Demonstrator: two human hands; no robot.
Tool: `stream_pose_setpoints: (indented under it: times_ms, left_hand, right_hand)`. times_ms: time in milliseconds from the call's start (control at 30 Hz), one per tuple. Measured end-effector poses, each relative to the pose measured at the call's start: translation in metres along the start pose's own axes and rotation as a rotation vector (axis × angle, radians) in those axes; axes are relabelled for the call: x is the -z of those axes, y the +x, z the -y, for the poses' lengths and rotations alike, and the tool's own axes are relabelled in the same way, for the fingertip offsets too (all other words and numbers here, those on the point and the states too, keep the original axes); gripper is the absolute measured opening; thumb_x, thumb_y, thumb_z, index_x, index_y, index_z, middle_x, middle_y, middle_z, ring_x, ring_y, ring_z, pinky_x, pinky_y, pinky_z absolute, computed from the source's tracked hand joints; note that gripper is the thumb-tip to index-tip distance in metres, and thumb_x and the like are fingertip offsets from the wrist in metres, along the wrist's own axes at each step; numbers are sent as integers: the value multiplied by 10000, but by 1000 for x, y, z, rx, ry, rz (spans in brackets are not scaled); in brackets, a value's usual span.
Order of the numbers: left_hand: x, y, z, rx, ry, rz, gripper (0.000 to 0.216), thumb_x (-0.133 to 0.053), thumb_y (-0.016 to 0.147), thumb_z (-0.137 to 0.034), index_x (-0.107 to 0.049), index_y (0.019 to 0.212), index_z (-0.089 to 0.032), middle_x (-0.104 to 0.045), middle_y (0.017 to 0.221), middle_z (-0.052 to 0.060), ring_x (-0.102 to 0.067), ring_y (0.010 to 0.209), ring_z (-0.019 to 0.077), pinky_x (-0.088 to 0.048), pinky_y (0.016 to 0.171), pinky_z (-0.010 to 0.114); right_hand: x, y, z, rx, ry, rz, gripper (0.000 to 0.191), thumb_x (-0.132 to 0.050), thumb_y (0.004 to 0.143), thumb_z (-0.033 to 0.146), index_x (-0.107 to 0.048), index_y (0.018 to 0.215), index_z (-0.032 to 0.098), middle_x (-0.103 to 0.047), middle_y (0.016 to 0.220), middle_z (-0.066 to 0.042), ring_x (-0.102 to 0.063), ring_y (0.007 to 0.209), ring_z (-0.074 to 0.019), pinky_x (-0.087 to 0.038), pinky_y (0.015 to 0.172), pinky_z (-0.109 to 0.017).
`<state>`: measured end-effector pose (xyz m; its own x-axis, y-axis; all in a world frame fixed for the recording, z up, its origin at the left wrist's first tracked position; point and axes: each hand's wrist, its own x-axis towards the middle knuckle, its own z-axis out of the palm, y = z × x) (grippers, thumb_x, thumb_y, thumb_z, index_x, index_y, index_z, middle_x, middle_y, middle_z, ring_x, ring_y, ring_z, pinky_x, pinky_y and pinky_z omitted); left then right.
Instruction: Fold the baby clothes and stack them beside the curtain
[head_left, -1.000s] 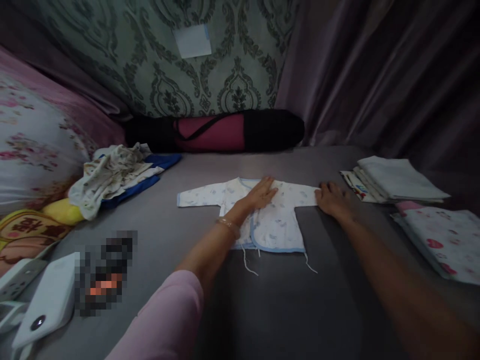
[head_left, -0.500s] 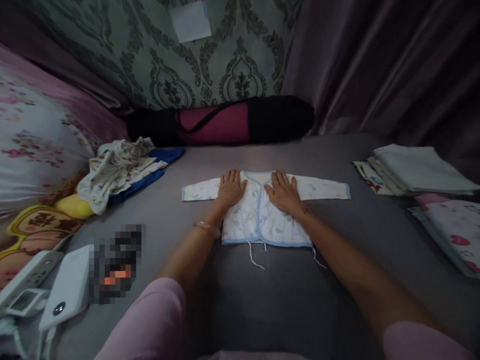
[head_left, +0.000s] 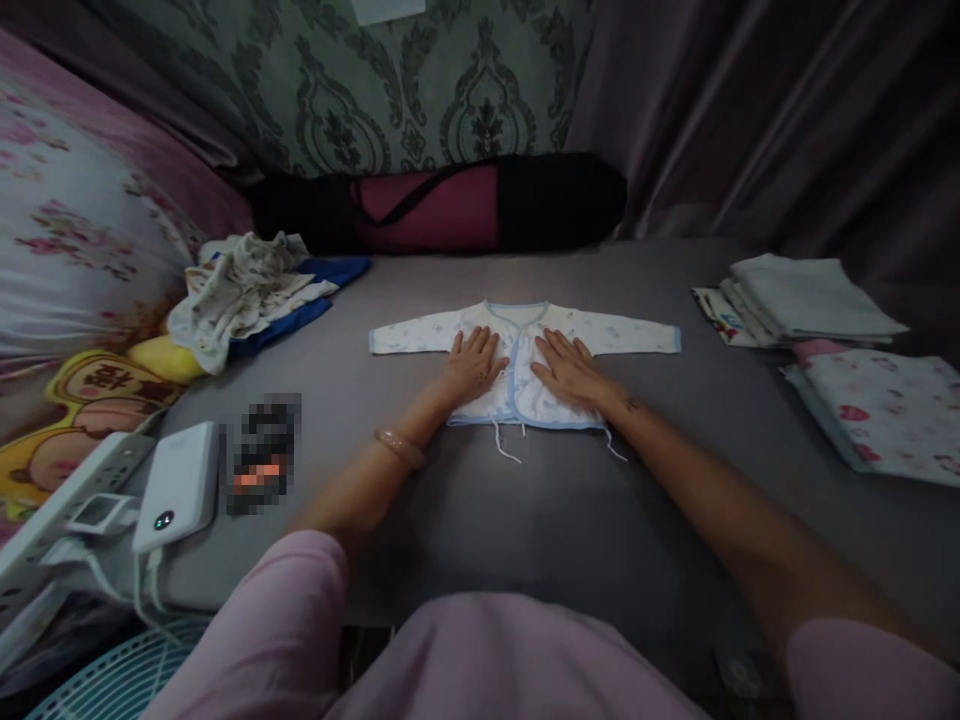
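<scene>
A small white baby shirt (head_left: 517, 386) with pale blue trim and a faint print lies spread flat on the grey bed sheet (head_left: 480, 520), both sleeves stretched out sideways. White tie strings trail from its lower hem. My left hand (head_left: 475, 368) rests flat on the left front panel, fingers extended; a bangle circles that wrist. On the right front panel my right hand (head_left: 570, 370) lies palm down, fingers spread. Neither hand grips the cloth. Parts of the chest and sides are covered by my hands.
Crumpled clothes (head_left: 247, 295) lie at left, near a yellow cushion (head_left: 90, 395). Closer are a power bank (head_left: 178, 480), a power strip (head_left: 82, 490) and a blurred-out object (head_left: 262, 455). Folded cloths (head_left: 817, 300) and a heart-print folded cloth (head_left: 885, 410) sit right. A black-and-maroon bag (head_left: 442, 208) lies behind.
Both hands have slid down the shirt from the shoulders to the middle of the front, staying flat. The view has tilted downward, showing the bed's near edge and a fan grille.
</scene>
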<state>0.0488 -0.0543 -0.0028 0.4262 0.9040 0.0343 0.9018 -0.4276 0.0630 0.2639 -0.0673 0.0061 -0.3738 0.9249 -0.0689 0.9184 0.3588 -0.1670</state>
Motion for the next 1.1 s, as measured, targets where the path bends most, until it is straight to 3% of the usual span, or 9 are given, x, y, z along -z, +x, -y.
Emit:
stream_pose_setpoints:
  times_ms: [200, 467, 600, 700, 767, 867, 967, 1100]
  left_hand:
    - [7, -42, 3, -58, -34, 79, 634, -177, 988, -493, -261, 1495, -122, -224, 1576, 128, -140, 1468, 241, -107, 1188, 461]
    - [19, -91, 30, -55, -110, 115, 753, -263, 948, -588, -175, 1514, -99, -158, 1587, 157, -123, 1471, 234, -151, 1183, 414]
    - [24, -105, 36, -62, -147, 84, 732, -293, 945, -585, -225, 1502, -115, -233, 1568, 158, -207, 1453, 223, -180, 1180, 406]
    - [28, -113, 34, -154, -200, -3, 661, -377, 932, -569, -360, 1454, -165, -254, 1564, 136, -237, 1440, 228, -249, 1158, 373]
    - [30, -118, 29, -255, -223, -34, 501, -379, 955, -497, -494, 1363, -230, -314, 1545, 85, -237, 1436, 224, -258, 1153, 375]
    - [32, -120, 20, -403, -239, -12, 378, -331, 990, -340, -566, 1281, -281, -483, 1431, 43, -326, 1374, 229, -292, 1121, 411]
    - [32, -116, 9, -467, -227, -6, 354, -343, 990, -270, -574, 1258, -268, -591, 1279, 62, -460, 1196, 247, -374, 994, 426]
    - [34, -111, -5, -408, -166, -39, 292, -384, 985, -323, -651, 1020, -211, -621, 1112, 91, -495, 1014, 242, -393, 838, 386]
  right_hand:
    - [-7, -48, 9, 121, -35, -33, 609, -238, 980, 463, -286, 1501, 150, -204, 1577, -132, -159, 1454, -268, -124, 1170, -494]
    - [-4, -111, 12, 279, 3, -19, 578, -252, 990, 465, -310, 1496, 191, -214, 1575, -108, -153, 1456, -246, -147, 1180, -487]
    - [2, -141, 16, 299, 66, -2, 568, -290, 985, 471, -330, 1488, 210, -232, 1573, -88, -182, 1451, -238, -174, 1185, -475]
    - [4, -158, 16, 316, 177, -21, 486, -300, 989, 412, -452, 1413, 229, -333, 1535, -69, -298, 1412, -213, -284, 1156, -410]
    - [3, -165, 12, 235, 238, -115, 430, -301, 985, 367, -532, 1329, 250, -473, 1431, -69, -436, 1317, -205, -379, 1092, -378]
    - [0, -169, 3, -45, 200, -263, 366, -360, 960, 379, -596, 1189, 220, -618, 1153, -114, -586, 1074, -248, -470, 943, -408]
    - [0, -171, -2, -221, 154, -194, 300, -429, 933, 406, -608, 1034, 187, -644, 962, -104, -625, 844, -242, -484, 748, -369]
    - [9, -166, 5, -247, 146, -79, 203, -436, 930, 330, -596, 913, 206, -671, 883, -57, -623, 751, -208, -382, 602, -292]
